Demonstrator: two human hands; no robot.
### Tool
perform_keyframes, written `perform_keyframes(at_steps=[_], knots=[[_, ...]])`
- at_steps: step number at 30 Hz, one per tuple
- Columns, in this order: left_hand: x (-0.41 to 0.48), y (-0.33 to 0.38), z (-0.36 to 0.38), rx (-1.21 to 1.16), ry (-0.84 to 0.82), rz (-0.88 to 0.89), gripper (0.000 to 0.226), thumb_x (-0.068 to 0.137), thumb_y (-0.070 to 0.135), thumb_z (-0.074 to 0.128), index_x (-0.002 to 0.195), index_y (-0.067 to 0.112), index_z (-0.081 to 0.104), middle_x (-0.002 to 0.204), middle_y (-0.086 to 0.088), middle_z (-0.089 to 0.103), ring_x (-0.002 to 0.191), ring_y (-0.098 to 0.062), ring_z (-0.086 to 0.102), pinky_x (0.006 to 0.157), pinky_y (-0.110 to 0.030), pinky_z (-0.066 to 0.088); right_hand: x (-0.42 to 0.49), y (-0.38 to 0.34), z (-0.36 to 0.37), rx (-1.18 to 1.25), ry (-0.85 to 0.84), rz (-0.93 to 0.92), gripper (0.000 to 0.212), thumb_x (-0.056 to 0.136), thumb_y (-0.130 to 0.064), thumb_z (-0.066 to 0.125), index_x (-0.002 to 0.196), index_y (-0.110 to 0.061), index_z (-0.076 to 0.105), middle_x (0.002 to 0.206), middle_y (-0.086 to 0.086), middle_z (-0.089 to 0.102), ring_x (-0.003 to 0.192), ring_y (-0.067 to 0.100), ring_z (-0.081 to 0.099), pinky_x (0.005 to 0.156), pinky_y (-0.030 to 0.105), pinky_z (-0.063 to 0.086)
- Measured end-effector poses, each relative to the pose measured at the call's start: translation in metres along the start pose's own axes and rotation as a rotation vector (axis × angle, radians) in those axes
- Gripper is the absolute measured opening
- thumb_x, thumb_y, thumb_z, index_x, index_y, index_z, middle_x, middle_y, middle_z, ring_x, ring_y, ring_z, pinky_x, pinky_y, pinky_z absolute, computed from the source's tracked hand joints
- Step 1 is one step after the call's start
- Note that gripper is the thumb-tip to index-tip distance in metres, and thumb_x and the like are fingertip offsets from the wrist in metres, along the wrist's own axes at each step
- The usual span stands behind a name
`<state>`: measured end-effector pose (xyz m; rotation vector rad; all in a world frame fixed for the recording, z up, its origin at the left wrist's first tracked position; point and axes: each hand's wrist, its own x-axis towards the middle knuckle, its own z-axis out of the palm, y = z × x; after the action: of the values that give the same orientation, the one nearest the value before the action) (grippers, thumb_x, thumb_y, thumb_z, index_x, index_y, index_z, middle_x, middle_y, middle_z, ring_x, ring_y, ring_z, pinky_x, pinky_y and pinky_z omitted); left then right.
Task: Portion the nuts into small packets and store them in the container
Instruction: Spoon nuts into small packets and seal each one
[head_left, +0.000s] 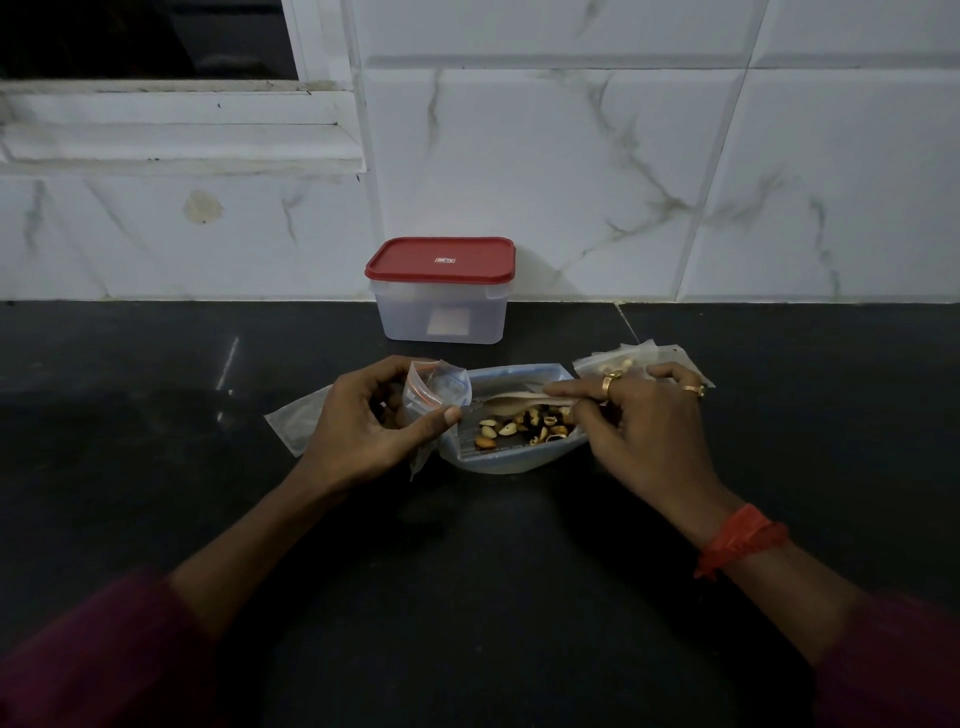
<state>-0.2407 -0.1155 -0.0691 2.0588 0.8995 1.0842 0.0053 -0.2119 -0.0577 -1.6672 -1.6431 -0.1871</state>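
White marbled wall tiles (571, 156) and a dark stone tabletop (130, 364) frame the work, with a window frame (182, 130) at the upper left of the picture. Against the wall, at centre, stands the translucent container (405, 312), its red lid (440, 260) pressed on. In front of it, between the two hands, a soft clear pouch (498, 464) lies open with the nuts (519, 423) loose inside. The left hand (358, 421) pinches a small zip packet (439, 387), fingers (436, 417) curled round its crumpled mouth. The right hand (644, 431) reaches over the pouch and appears to pinch the handle of a pale spoon (511, 400). More small packets (644, 358) are stacked just right of the pouch, one with a few nuts in it, and a flat one (291, 421) lies under the left hand. The film looks thin, light and slippery; it will probably sag shut, so the packet is best held at the zip strip with its mouth spread. The nuts are hard, small and likely to roll, so scooping suits them better than pinching. The container is stiff and light, best taken by its side walls. A small white logo on the lid, a pale sticker on the container's front and the print on the pouch are all too small to read.
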Motion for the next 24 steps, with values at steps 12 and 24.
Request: perform_keyframes(at_steps=[12, 24], knots=[[0.000, 0.000, 0.000, 0.001, -0.014, 0.012, 0.059, 0.073, 0.054, 0.075, 0.122, 0.023, 0.067, 0.111, 0.010, 0.072, 0.103, -0.011, 0.069, 0.084, -0.044, 0.061, -0.001, -0.007, -0.001, 0.129, -0.127, 0.097, 0.037, 0.084, -0.049, 0.043, 0.102, -0.042, 0.074, 0.060, -0.009, 0.068, 0.063, 0.001, 0.059, 0.104, 0.045, 0.039], [0.000, 0.000, 0.001, -0.017, -0.015, 0.009, 0.051, 0.076, 0.043, 0.082, 0.121, 0.025, 0.067, 0.111, 0.013, 0.072, 0.104, -0.006, 0.069, 0.087, -0.037, 0.060, -0.004, -0.012, 0.004, 0.234, -0.237, 0.054, 0.025, 0.089, -0.030, 0.057, 0.102, -0.041, 0.076, 0.064, -0.019, 0.069, 0.058, 0.004, 0.062, 0.081, 0.033, 0.044]])
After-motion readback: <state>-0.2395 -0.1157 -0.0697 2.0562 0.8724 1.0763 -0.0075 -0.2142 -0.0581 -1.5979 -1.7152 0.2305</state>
